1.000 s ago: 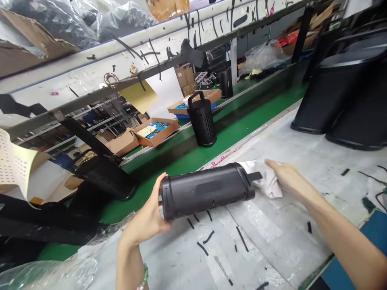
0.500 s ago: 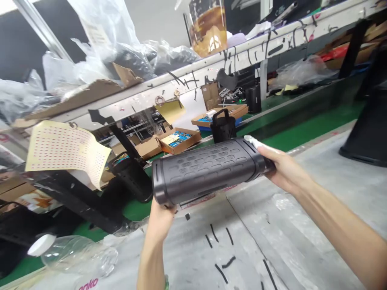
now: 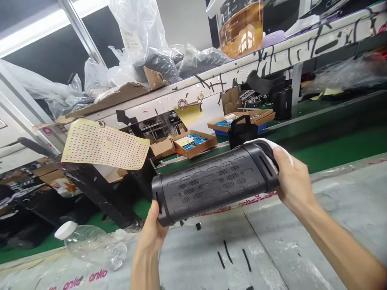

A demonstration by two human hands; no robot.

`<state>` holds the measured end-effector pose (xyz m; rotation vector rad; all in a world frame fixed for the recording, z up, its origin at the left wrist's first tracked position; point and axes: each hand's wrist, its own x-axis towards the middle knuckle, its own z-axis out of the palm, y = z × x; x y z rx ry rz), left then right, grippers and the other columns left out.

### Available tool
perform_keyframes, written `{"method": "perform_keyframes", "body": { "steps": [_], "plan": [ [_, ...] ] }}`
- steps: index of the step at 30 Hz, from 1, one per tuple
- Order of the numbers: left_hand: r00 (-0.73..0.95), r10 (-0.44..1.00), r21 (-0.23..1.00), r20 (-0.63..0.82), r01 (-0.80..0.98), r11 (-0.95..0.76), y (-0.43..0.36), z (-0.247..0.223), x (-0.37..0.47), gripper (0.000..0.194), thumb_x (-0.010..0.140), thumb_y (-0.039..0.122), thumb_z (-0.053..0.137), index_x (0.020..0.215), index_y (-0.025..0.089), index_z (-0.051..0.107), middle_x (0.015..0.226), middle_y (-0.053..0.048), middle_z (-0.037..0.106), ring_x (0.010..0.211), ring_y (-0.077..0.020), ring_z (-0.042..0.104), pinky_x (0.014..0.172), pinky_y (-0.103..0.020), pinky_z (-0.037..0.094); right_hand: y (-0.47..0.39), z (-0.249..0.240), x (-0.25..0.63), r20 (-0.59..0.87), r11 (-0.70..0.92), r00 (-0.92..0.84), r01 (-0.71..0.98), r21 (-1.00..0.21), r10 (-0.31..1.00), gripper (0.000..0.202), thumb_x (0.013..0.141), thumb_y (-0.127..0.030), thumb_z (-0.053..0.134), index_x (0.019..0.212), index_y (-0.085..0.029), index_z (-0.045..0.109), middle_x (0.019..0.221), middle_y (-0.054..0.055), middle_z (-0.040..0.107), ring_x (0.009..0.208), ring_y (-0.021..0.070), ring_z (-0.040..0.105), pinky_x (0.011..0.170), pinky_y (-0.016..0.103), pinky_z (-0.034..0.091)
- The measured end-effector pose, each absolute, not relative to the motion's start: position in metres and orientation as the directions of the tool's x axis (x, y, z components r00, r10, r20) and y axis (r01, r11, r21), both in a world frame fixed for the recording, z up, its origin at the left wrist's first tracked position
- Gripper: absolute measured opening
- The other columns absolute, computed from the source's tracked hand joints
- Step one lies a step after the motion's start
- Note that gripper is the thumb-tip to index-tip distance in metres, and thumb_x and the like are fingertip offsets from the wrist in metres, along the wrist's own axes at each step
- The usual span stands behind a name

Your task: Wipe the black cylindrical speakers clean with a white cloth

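Held above the bench is a long black speaker casing (image 3: pixel 208 183) with rounded edges and oval perforated patches on its face. It lies sideways, its right end a little higher. My left hand (image 3: pixel 153 227) grips the left end, thumb on the end cap and fingers hidden underneath. Around the right end, beside the handle loop, my right hand (image 3: pixel 293 175) is closed, with a white cloth (image 3: pixel 284 149) between it and the casing. On the bench below lie several short black strips (image 3: pixel 228 251).
A clear plastic bottle (image 3: pixel 93 245) lies at the bench's left edge. Beyond runs a green conveyor (image 3: pixel 332 133) carrying cartons of blue parts (image 3: pixel 196 141) and a black handled casing (image 3: pixel 244 131). Above, a shelf (image 3: pixel 187 86) bears plastic bags and a jug of amber liquid (image 3: pixel 242 30); a yellow dotted sheet (image 3: pixel 105 145) hangs from it.
The casing has turned so its perforated face and right end show more. My left thumb now shows on the left end cap. The camera view has swung, shifting the background right.
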<state>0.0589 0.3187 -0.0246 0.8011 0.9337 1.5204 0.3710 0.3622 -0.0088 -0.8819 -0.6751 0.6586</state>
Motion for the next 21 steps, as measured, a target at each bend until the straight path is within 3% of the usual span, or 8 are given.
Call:
{"method": "perform_keyframes", "body": {
  "steps": [6, 11, 16, 18, 21],
  "plan": [
    [-0.365, 0.909, 0.846, -0.199, -0.532, -0.028, 0.319, 0.002, 0.091, 0.021, 0.084, 0.031, 0.063, 0.094, 0.019, 0.076, 0.088, -0.001, 0.079, 0.068, -0.0130, 0.073, 0.057, -0.017, 0.056, 0.366, -0.011, 0.372, 0.212, 0.406, 0.547, -0.261, -0.876, 0.810, 0.045, 0.079, -0.052, 0.068, 0.109, -0.019, 0.073, 0.100, 0.006, 0.072, 0.103, 0.0238, 0.065, 0.099, 0.036, 0.049],
    [-0.442, 0.875, 0.830, -0.196, -0.550, -0.091, 0.320, 0.012, 0.092, 0.026, 0.091, 0.031, 0.053, 0.086, 0.017, 0.075, 0.073, 0.000, 0.076, 0.055, -0.0119, 0.068, 0.045, -0.018, 0.051, 0.356, -0.007, 0.363, 0.205, 0.371, 0.468, -0.296, -0.881, 0.860, 0.048, 0.075, -0.059, 0.071, 0.107, -0.024, 0.074, 0.103, 0.004, 0.072, 0.106, 0.0261, 0.065, 0.092, 0.036, 0.053],
    [-0.514, 0.837, 0.839, -0.187, -0.527, -0.136, 0.321, 0.014, 0.081, 0.023, 0.087, 0.032, 0.055, 0.087, 0.018, 0.074, 0.073, 0.001, 0.076, 0.050, -0.0103, 0.064, 0.042, -0.018, 0.046, 0.351, -0.004, 0.351, 0.201, 0.355, 0.406, -0.351, -0.866, 0.892, 0.048, 0.071, -0.057, 0.073, 0.104, -0.023, 0.073, 0.101, 0.002, 0.073, 0.107, 0.0232, 0.065, 0.089, 0.029, 0.053],
    [-0.521, 0.841, 0.856, -0.149, -0.493, -0.154, 0.320, 0.011, 0.075, 0.023, 0.083, 0.033, 0.060, 0.094, 0.018, 0.074, 0.075, 0.001, 0.076, 0.054, -0.0114, 0.065, 0.045, -0.019, 0.048, 0.351, -0.006, 0.348, 0.193, 0.341, 0.405, -0.332, -0.880, 0.894, 0.046, 0.071, -0.058, 0.071, 0.096, -0.020, 0.073, 0.093, 0.003, 0.072, 0.097, 0.0235, 0.067, 0.078, 0.029, 0.054],
    [-0.496, 0.863, 0.873, 0.099, -0.373, -0.315, 0.316, -0.001, 0.068, 0.045, 0.076, 0.045, 0.067, 0.113, 0.021, 0.071, 0.089, -0.002, 0.077, 0.079, -0.0189, 0.072, 0.067, -0.025, 0.057, 0.346, -0.007, 0.350, 0.270, 0.402, 0.526, -0.152, -0.903, 0.806, 0.046, 0.078, -0.063, 0.059, 0.079, -0.017, 0.066, 0.078, 0.005, 0.069, 0.074, 0.0225, 0.066, 0.059, 0.030, 0.052]
  ]
}}
